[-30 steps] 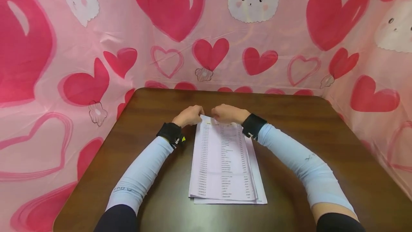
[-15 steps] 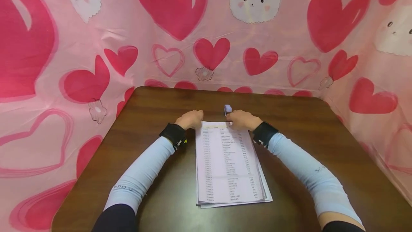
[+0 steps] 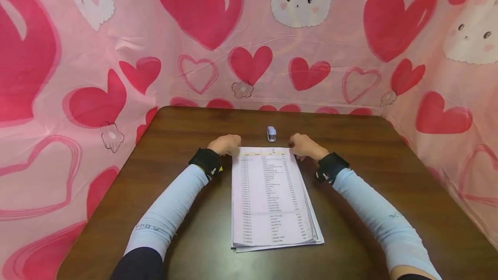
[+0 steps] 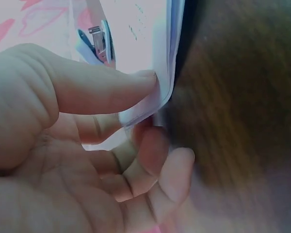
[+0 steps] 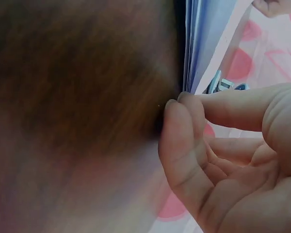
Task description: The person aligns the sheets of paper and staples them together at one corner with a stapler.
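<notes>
A stack of printed paper sheets (image 3: 268,198) lies on the brown table, its lower sheets jutting out a little at the right and near edges. At its far left corner, my left hand (image 3: 226,144) pinches the sheets, with the thumb (image 4: 111,92) on top and fingers curled below in the left wrist view. My right hand (image 3: 308,146) is at the far right corner, where the thumb and index fingertips (image 5: 177,121) pinch the edges of the sheets. Just beyond the far edge of the stack, between both hands, sits a small lavender stapler (image 3: 271,133).
The wooden table (image 3: 186,128) extends on all sides of the stack. Behind it and along both sides hangs a pink curtain (image 3: 202,33) with red hearts and white rabbits. Black bands (image 3: 331,167) wrap both wrists over pale blue sleeves (image 3: 167,208).
My right hand has moved right, from the middle of the far edge to the far right corner, uncovering the stapler. My left hand stays at the left corner, and the stack lies straighter.
</notes>
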Demonstrator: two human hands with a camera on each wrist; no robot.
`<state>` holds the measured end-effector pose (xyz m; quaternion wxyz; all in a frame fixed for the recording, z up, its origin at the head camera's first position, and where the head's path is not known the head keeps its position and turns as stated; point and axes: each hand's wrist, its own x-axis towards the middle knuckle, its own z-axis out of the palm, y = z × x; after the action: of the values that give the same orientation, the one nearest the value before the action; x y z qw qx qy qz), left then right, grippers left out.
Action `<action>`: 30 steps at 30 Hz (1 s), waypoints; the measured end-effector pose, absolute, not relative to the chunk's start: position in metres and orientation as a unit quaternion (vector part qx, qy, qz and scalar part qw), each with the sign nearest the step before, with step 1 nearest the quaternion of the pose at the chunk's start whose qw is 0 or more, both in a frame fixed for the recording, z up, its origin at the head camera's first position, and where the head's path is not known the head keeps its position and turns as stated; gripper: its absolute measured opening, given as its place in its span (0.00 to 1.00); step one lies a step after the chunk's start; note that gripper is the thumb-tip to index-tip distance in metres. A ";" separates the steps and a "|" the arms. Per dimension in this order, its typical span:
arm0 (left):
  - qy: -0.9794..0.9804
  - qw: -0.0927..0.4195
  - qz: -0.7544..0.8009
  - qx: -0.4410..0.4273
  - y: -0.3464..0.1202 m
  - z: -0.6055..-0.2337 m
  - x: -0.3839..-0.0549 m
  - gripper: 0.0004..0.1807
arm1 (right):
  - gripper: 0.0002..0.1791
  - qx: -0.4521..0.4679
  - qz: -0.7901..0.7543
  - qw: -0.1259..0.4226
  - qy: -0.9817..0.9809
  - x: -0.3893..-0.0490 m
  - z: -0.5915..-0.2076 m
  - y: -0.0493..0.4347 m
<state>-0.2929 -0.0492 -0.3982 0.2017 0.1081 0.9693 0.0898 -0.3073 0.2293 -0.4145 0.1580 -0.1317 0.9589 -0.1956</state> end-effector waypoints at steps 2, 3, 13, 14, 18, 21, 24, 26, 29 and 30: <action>0.970 0.197 0.105 0.100 -0.051 -0.400 -0.291 0.16 | 0.19 -0.128 -0.206 0.163 0.956 -0.308 -0.416 0.230; 0.969 0.196 0.113 0.099 -0.052 -0.400 -0.290 0.16 | 0.19 -0.130 -0.212 0.165 0.954 -0.309 -0.416 0.231; 0.941 0.194 0.251 0.115 -0.071 -0.399 -0.289 0.13 | 0.15 -0.159 -0.304 0.195 0.919 -0.311 -0.419 0.238; 0.939 0.194 0.260 0.114 -0.074 -0.397 -0.289 0.13 | 0.15 -0.160 -0.323 0.197 0.912 -0.311 -0.418 0.238; 0.933 0.189 0.288 0.106 -0.085 -0.392 -0.292 0.12 | 0.16 -0.158 -0.392 0.186 0.887 -0.315 -0.415 0.236; 0.926 0.188 0.309 0.109 -0.091 -0.390 -0.296 0.16 | 0.16 -0.150 -0.418 0.159 0.882 -0.317 -0.414 0.231; 0.917 0.189 0.329 0.120 -0.096 -0.392 -0.299 0.22 | 0.14 -0.140 -0.426 0.143 0.882 -0.319 -0.416 0.226; 0.911 0.191 0.343 0.125 -0.099 -0.394 -0.301 0.25 | 0.14 -0.135 -0.428 0.138 0.883 -0.320 -0.418 0.224; 0.897 0.188 0.382 0.115 -0.104 -0.397 -0.304 0.26 | 0.14 -0.123 -0.445 0.119 0.879 -0.321 -0.417 0.223; 0.892 0.184 0.398 0.109 -0.105 -0.397 -0.305 0.26 | 0.14 -0.121 -0.454 0.108 0.876 -0.321 -0.416 0.223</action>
<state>-0.3053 -0.1051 -0.3970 0.1842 0.1087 0.8920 0.3981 -0.3208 0.2228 -0.4159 0.1080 -0.1209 0.8760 -0.4542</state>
